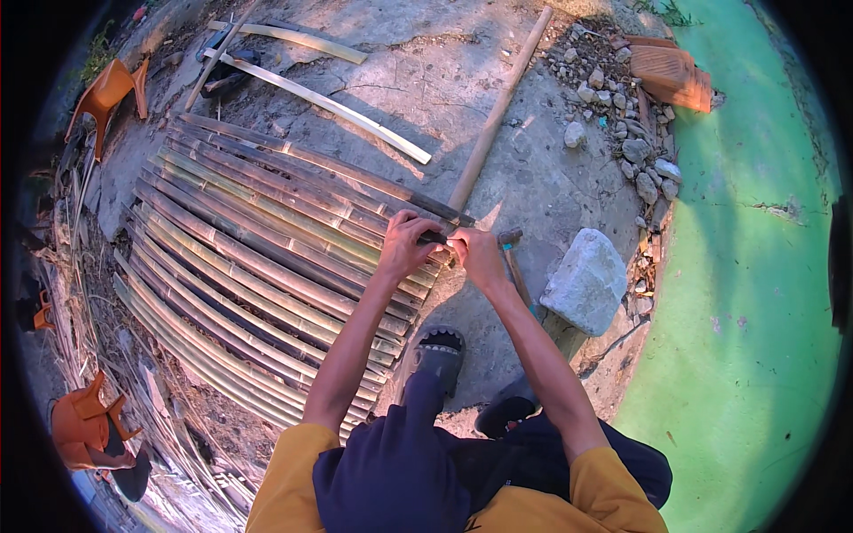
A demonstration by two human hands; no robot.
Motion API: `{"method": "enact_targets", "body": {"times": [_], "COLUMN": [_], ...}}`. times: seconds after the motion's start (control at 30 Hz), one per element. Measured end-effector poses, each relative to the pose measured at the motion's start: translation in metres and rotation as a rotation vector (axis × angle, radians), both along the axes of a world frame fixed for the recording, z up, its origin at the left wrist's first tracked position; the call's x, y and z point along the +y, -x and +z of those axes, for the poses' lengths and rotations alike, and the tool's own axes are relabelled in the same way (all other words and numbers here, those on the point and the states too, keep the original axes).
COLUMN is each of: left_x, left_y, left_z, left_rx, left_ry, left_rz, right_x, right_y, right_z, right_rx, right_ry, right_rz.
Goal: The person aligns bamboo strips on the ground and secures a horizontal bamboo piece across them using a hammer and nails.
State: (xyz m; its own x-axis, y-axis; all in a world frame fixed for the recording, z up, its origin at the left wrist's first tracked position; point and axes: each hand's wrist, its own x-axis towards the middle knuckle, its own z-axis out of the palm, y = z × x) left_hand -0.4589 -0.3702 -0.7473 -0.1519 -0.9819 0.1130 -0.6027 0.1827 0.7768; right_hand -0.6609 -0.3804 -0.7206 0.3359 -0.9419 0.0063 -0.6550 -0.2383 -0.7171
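Note:
A row of split bamboo slats point(267, 258) lies side by side on the ground to my left, their right ends close to my feet. Over those ends, my left hand point(409, 244) is closed, its fingers pinching a small dark piece point(433, 237) of a kind I cannot make out. My right hand point(478, 255) meets it from the other side with thumb and fingers pressed together; whatever is in them is hidden. Just right of this hand, a hammer point(518, 274) with a wooden handle rests on the ground, partly covered by my wrist.
A pale stone block point(585, 282) sits to the right, near a green surface point(737, 302). A long wooden pole point(500, 107) and loose bamboo strips point(333, 108) lie ahead. Rubble point(633, 151) and stacked orange tiles point(668, 75) are far right. Orange chairs point(107, 93) stand left.

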Motion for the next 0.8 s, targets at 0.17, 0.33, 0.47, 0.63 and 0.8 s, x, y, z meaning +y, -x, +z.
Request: {"method": "enact_targets", "body": {"times": [0.17,0.33,0.47,0.63,0.8], "left_x": [-0.001,0.0,-0.002,0.002,0.002], "left_y": [-0.001,-0.004,0.001,0.008,0.017], "left_z": [0.005,0.007,0.004,-0.009,-0.016], "left_rx": [0.025,0.002,0.003,-0.045,-0.052], "left_ry": [-0.054,-0.054,-0.045,0.061,0.074], "left_rz": [-0.016,-0.014,-0.021,0.043,0.1], "right_x": [0.003,0.003,0.003,0.0,-0.001], "right_y": [-0.001,-0.006,-0.006,-0.018,-0.018], "right_z": [0.001,0.003,-0.001,0.005,0.007], "right_rx": [-0.023,0.028,0.086,0.088,0.109], "right_ry": [0.011,0.003,0.019,0.02,-0.013], "right_rz": [-0.031,0.004,0.014,0.012,0.0]}}
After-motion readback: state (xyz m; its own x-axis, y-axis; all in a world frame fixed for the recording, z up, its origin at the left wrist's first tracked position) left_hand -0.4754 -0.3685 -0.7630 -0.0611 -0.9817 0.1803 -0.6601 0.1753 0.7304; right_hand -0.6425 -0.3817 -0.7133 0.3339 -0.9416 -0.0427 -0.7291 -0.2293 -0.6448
